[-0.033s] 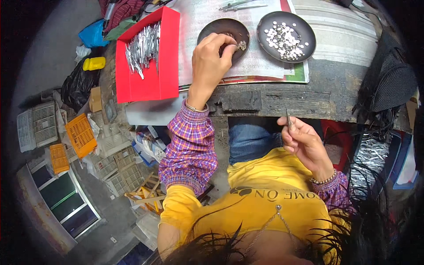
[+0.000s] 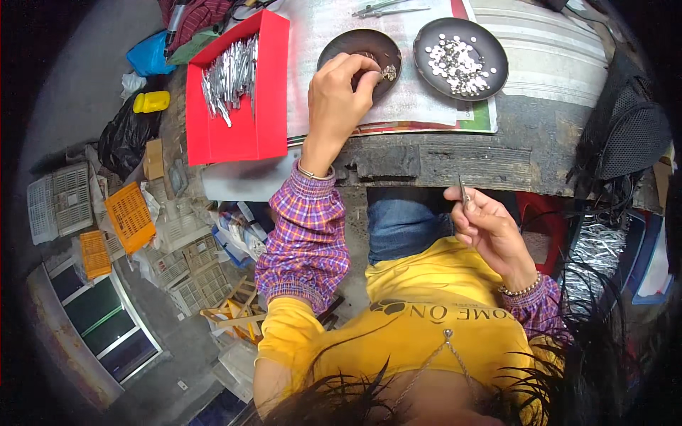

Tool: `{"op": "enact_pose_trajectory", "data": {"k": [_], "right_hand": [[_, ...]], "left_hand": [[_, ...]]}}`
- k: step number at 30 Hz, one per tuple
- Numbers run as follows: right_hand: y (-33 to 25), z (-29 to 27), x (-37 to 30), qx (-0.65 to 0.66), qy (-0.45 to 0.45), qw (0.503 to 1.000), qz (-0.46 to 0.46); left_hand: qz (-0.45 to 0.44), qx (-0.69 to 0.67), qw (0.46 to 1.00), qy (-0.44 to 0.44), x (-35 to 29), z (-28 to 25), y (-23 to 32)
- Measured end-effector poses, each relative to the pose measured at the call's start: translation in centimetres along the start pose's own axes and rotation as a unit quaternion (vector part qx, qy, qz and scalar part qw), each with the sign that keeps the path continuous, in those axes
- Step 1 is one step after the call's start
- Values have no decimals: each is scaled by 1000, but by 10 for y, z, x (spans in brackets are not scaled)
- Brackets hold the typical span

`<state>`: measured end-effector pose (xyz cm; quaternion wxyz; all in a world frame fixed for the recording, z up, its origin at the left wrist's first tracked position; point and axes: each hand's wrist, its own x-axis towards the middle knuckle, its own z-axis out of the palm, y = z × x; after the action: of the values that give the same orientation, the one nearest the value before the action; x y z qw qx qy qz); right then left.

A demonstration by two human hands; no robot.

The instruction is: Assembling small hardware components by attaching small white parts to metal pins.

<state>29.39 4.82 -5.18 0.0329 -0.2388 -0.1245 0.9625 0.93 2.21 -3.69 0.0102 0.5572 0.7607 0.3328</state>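
My left hand (image 2: pixel 337 92) reaches over a dark round dish (image 2: pixel 348 44), its thumb and forefinger curled together at a small heap of metal parts (image 2: pixel 388 72). What those fingertips hold, if anything, is too small to make out. Close to the table's front edge, my right hand (image 2: pixel 490 231) pinches a slim metal piece (image 2: pixel 463 190) that points upward. Right of the first dish, a second dark dish (image 2: pixel 424 79) carries many small shiny round discs (image 2: pixel 458 64). On the left stands a red box (image 2: pixel 273 92) with a pile of slim silvery metal pieces (image 2: pixel 233 74).
Both dishes rest on paper sheets (image 2: pixel 426 113) over a worn wooden table (image 2: pixel 490 160). Slim metal tools (image 2: pixel 391 10) lie at the back. A black mesh bag (image 2: pixel 632 135) hangs at the right, above a container of silvery pieces (image 2: pixel 598 248). Orange crates (image 2: pixel 131 216) clutter the left floor.
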Motion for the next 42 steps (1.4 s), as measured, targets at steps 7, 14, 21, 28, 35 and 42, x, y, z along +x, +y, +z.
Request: {"op": "enact_pose_trajectory", "data": {"k": [7, 14, 21, 28, 35, 42], "right_hand": [[0, 4, 0, -17, 9, 1000, -21], [-1, 7, 1, -15, -3, 999, -29], [2, 6, 1, -81, 27, 994, -72], [-2, 10, 4, -125, 48, 987, -87], [-2, 7, 4, -174, 48, 976, -119], [2, 3, 2, -200, 50, 967, -150]], "left_hand": [[-47, -121, 991, 33, 4, -8, 0], [-87, -180, 979, 44, 3, -16, -5], [-129, -245, 961, 27, -2, -20, -3], [-199, -418, 883, -80, -27, -25, 43], [-225, -494, 820, -178, -56, -10, 76], [-206, -538, 801, -159, -71, 7, 86]]}}
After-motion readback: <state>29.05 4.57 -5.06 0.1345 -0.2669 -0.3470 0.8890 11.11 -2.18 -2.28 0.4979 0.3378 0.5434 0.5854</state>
